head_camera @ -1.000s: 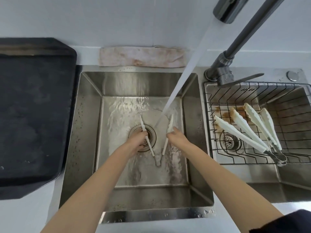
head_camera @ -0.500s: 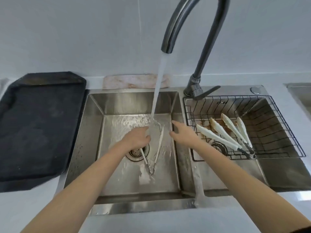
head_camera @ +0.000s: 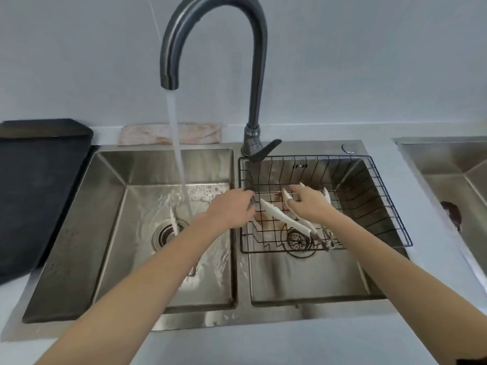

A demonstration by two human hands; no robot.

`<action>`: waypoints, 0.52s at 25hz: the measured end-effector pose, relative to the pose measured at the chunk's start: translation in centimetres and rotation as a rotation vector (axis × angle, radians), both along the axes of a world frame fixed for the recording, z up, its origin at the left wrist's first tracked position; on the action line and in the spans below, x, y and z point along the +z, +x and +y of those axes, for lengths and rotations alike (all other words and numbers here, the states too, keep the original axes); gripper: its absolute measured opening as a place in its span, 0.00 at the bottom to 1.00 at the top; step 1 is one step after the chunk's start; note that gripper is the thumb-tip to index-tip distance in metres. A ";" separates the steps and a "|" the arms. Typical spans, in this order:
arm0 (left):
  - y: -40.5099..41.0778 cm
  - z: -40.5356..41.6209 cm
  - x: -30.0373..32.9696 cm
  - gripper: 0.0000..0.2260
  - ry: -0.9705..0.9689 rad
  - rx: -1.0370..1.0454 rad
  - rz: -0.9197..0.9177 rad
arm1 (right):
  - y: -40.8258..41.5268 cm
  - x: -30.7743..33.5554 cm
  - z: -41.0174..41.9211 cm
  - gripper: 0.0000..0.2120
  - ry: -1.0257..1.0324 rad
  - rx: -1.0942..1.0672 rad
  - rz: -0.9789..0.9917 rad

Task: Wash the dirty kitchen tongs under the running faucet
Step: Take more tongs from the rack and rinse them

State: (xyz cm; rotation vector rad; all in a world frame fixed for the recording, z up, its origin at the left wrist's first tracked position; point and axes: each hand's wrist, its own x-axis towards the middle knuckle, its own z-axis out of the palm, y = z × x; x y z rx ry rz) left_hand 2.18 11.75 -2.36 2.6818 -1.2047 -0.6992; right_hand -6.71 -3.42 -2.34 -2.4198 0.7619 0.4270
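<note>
A stream of water [head_camera: 179,167] falls from the grey gooseneck faucet [head_camera: 168,75] into the left basin [head_camera: 79,233]. One pair of white tongs [head_camera: 173,219] lies there by the drain, mostly hidden under my left forearm. More white tongs [head_camera: 284,219], with brown stains around them, lie in the black wire basket [head_camera: 382,206] set in the right basin. My left hand [head_camera: 232,209] hovers at the divider, its fingertips at the basket's left rim, holding nothing. My right hand [head_camera: 308,204] is spread over the basket's tongs, its fingers touching one white arm.
A black tray [head_camera: 39,193] lies on the counter to the left. A stained cloth [head_camera: 147,135] lies folded behind the sink. The faucet lever [head_camera: 263,151] points right. A second steel sink [head_camera: 448,167] with a dark object [head_camera: 452,212] is at far right.
My left hand let go of the tongs in the left basin and moved right to the basket rim. My right hand moved into the basket onto the tongs there. The view rose.
</note>
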 end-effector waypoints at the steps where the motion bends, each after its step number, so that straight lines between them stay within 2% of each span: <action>1: -0.6 -1.1 -0.2 0.20 -0.009 -0.004 0.002 | -0.5 -0.1 -1.2 0.24 -0.010 0.002 0.012; 7: -3.2 -6.0 -1.9 0.17 -0.017 0.051 0.111 | -2.0 -2.4 -6.1 0.24 0.017 -0.021 0.098; 11: -4.3 -7.3 -3.8 0.21 0.063 0.019 0.158 | -1.8 -4.5 -7.1 0.18 0.043 -0.017 0.162; 13: -4.6 -7.6 -4.6 0.21 0.103 0.033 0.188 | -1.6 -5.4 -7.2 0.12 0.046 -0.030 0.185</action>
